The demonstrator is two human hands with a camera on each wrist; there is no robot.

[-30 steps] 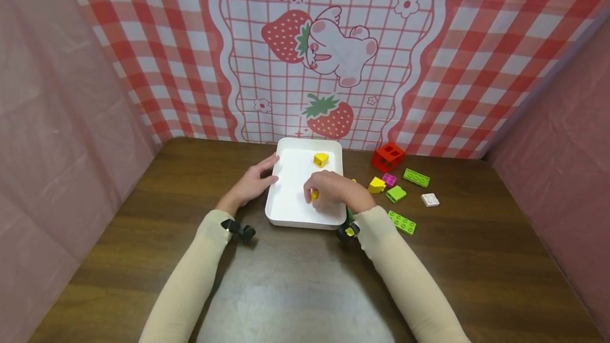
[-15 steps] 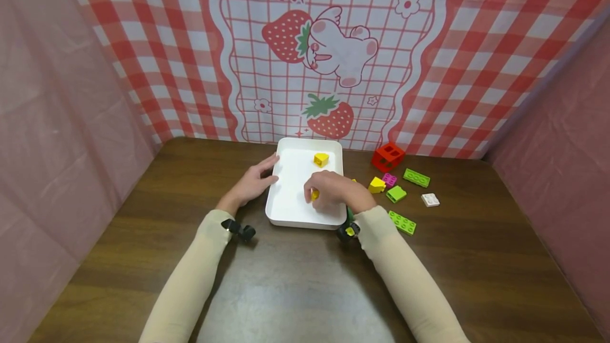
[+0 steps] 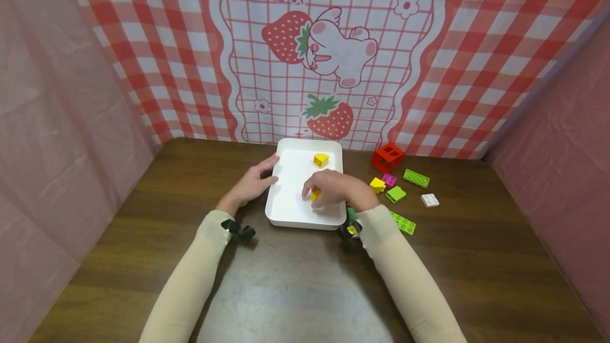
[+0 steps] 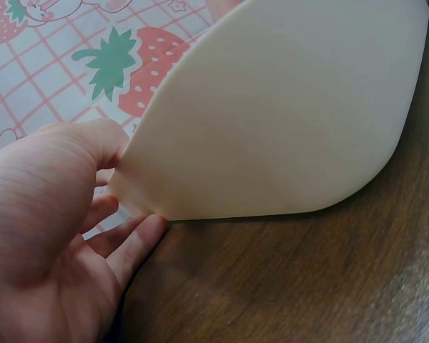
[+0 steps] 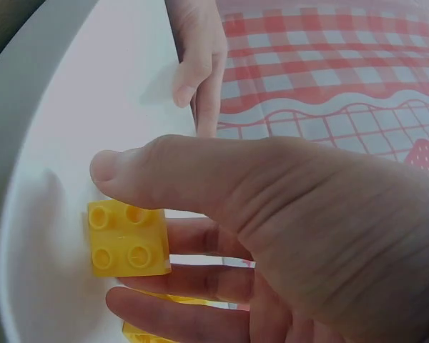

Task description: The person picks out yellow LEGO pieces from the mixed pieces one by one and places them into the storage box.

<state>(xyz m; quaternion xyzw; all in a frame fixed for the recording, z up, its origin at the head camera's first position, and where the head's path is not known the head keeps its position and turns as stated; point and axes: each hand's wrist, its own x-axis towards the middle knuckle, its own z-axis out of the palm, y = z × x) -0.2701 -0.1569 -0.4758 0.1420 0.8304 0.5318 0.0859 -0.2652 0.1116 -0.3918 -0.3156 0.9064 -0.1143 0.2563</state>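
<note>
A white tray (image 3: 290, 216) stands on the table. At its left side my left hand (image 3: 252, 183) grips the wall; in the left wrist view the thumb hooks over the rim and fingertips (image 4: 154, 223) touch the outside low down. My right hand (image 3: 331, 187) is inside the tray, its fingers loosely extended around a yellow brick (image 5: 129, 239). That brick's studs face the right wrist camera, with the thumb (image 5: 129, 168) just above it; contact is hard to tell. Another yellow brick (image 3: 321, 160) sits at the tray's far right, seen partly behind the fingers in the right wrist view.
Right of the tray lie a red window block (image 3: 388, 156), a yellow brick (image 3: 377, 184), a magenta brick (image 3: 389, 180), several green bricks (image 3: 416, 178) and a white flat piece (image 3: 430, 200). Other pieces are partly hidden beneath my right wrist. A checked curtain (image 3: 181, 41) hangs behind.
My right hand's thumb and fingers have spread slightly around the yellow brick, and the wrist has shifted a little. My left hand and the tray stay in place.
</note>
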